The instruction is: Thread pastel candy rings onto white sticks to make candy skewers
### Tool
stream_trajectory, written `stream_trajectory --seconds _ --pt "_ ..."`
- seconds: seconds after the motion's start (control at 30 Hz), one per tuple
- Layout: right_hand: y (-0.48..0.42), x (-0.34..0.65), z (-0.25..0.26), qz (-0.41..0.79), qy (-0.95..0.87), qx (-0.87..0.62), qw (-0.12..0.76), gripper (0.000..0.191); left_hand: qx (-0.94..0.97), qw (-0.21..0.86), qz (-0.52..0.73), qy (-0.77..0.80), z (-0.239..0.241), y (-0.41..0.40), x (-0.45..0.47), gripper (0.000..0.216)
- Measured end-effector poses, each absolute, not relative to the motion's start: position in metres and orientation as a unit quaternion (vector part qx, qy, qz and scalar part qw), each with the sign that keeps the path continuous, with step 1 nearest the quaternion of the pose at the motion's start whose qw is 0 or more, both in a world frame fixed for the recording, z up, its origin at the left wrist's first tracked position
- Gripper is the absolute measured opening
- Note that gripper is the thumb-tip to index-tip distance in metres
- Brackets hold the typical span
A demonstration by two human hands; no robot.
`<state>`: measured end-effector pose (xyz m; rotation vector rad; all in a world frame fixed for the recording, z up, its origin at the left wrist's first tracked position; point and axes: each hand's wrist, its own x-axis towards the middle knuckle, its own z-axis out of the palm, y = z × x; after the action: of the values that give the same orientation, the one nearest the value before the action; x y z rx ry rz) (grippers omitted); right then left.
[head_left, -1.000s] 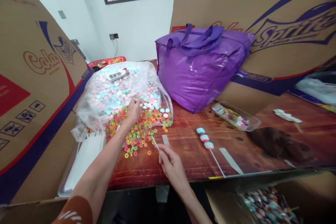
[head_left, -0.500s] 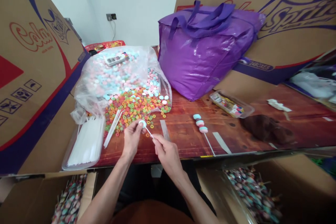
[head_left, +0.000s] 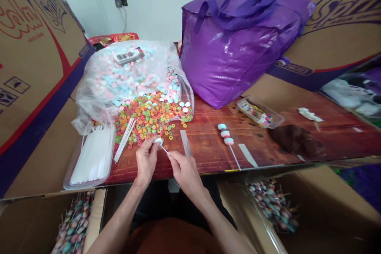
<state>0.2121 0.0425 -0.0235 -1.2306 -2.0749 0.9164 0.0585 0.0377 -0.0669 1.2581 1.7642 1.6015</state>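
Observation:
Between the thumb and fingers of my left hand [head_left: 147, 159] is a pale blue and white marshmallow [head_left: 158, 141]. My right hand [head_left: 185, 170] pinches a thin white stick [head_left: 164, 150], whose far end meets the marshmallow; how deep it goes in cannot be seen. Just beyond my hands lies a heap of ring-shaped coloured candies [head_left: 151, 117]. Pink and blue marshmallows fill a clear plastic bag [head_left: 119, 75] behind them. To the right, a finished-looking skewer of several sweets [head_left: 225, 134] lies on the table.
A plastic tub of white sticks [head_left: 92, 156] stands left, with loose sticks [head_left: 125, 139] beside it. A purple bag [head_left: 238, 47] stands at the back. A clear tray [head_left: 258, 113] and brown cloth [head_left: 294, 141] lie right. Open boxes of skewers [head_left: 272, 204] sit below the table edge.
The camera view has shifted slightly. My hands still hold the marshmallow and stick together, with little visible change between them.

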Motion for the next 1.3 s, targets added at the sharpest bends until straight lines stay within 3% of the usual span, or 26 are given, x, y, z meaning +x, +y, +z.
stream_trajectory --seconds 0.17,0.43,0.7,0.93,1.17,1.3 --pt "0.04 0.209 -0.031 0.334 -0.751 -0.484 0.299 0.033 0.517 0.162 0.534 0.649 -0.062 0.031 0.069 0.022" --pt "0.056 0.225 -0.034 0.287 -0.726 -0.54 0.315 0.032 0.614 0.207 0.458 0.609 -0.051 0.037 0.099 0.029" --pt "0.054 0.257 -0.043 0.337 -0.66 -0.572 0.351 0.034 0.712 0.071 0.21 0.667 -0.048 0.082 0.087 0.023" --pt "0.051 0.246 -0.045 0.363 -0.662 -0.559 0.343 0.033 0.679 0.062 0.302 0.666 -0.054 0.091 0.077 0.019" --pt "0.051 0.246 -0.044 0.376 -0.659 -0.556 0.34 0.033 0.751 0.034 0.17 0.638 -0.05 0.107 0.07 0.016" --pt "0.05 0.248 -0.043 0.393 -0.642 -0.557 0.351 0.033 0.734 0.115 0.283 0.606 -0.05 0.103 0.064 0.018"
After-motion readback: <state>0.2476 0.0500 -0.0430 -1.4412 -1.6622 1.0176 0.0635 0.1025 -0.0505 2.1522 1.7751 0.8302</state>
